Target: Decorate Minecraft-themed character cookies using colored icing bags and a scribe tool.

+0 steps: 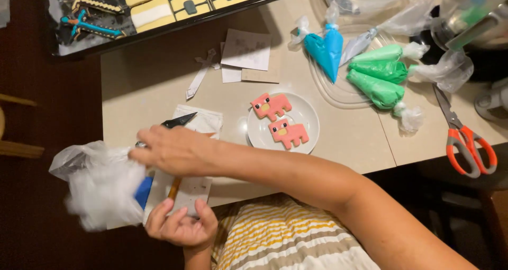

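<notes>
While crinkly plastic bag [100, 188] blurs, right hand [172, 149] grips it.

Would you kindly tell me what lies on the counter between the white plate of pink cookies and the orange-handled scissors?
In the head view, only bare counter lies between the white plate and the orange-handled scissors.

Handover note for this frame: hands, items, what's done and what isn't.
Right hand reaches across, gripping a blurred piping bag with a dark tip.
Left hand pinches a pale card at the table edge.
Two iced pink cookies lie on the white plate.
Blue and green bags and scissors lie untouched to the right.
Tray holds iced cookies.
What remains cannot be told.
</notes>
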